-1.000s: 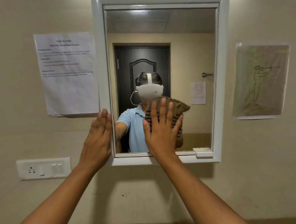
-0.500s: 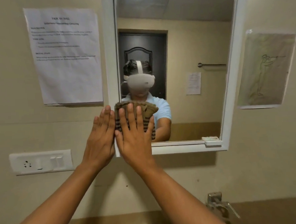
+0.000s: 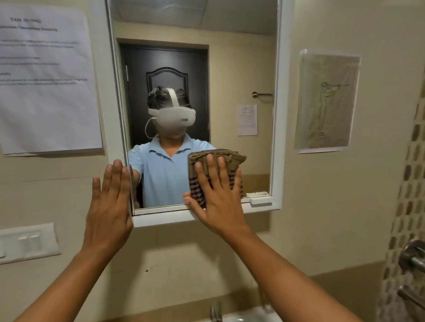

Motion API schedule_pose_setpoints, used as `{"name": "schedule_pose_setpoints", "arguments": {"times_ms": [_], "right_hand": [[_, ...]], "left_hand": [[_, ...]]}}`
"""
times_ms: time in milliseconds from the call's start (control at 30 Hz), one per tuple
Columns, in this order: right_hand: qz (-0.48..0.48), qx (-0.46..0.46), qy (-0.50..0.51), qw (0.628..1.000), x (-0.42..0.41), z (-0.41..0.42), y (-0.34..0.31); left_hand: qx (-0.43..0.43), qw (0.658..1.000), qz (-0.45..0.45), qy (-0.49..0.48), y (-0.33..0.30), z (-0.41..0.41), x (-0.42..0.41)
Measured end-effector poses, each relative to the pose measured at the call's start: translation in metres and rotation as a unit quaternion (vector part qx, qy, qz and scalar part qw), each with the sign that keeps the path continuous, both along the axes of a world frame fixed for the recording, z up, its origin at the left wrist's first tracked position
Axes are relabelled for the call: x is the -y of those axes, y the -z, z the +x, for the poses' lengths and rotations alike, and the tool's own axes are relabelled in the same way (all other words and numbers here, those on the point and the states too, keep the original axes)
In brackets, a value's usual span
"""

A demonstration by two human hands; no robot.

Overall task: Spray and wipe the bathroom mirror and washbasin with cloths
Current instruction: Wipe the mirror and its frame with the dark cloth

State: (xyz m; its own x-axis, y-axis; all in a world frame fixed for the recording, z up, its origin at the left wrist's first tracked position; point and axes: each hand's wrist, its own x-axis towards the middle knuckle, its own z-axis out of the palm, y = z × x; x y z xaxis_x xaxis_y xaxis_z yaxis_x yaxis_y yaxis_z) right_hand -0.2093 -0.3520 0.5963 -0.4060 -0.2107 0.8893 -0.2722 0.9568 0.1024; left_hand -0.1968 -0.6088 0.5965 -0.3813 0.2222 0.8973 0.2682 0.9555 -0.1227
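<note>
A white-framed mirror [image 3: 226, 61] hangs on the beige wall in front of me. My right hand [image 3: 217, 200] presses flat, fingers straight and spread, on a brown striped cloth [image 3: 195, 186] against the lower right part of the glass. My left hand [image 3: 109, 210] lies flat with straight fingers on the mirror's left frame and the wall beside it. The white washbasin [image 3: 242, 321] with its metal tap [image 3: 216, 318] shows at the bottom edge, between my forearms.
A printed sheet [image 3: 37, 79] is taped left of the mirror and a drawing [image 3: 326, 100] to its right. A switch plate [image 3: 21, 243] sits low on the left. Metal fittings [image 3: 414, 258] and a mosaic tile strip [image 3: 419, 174] stand at the right.
My right hand has slid the cloth from the mirror's lower left corner rightward along the bottom of the glass. My left hand has stayed on the left frame. The view has tilted down.
</note>
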Motion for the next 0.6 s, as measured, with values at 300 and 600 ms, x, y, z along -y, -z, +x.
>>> {"name": "schedule_pose_setpoints", "arguments": {"times_ms": [300, 600], "right_hand": [[-0.109, 0.014, 0.079, 0.991, -0.072, -0.003, -0.028], [-0.178, 0.017, 0.067, 0.982, -0.038, 0.000, -0.001]], "left_hand": [[0.015, 1.000, 0.004, -0.017, -0.002, 0.004, -0.004], [0.008, 1.000, 0.009, -0.003, 0.000, 0.001, -0.003]]}}
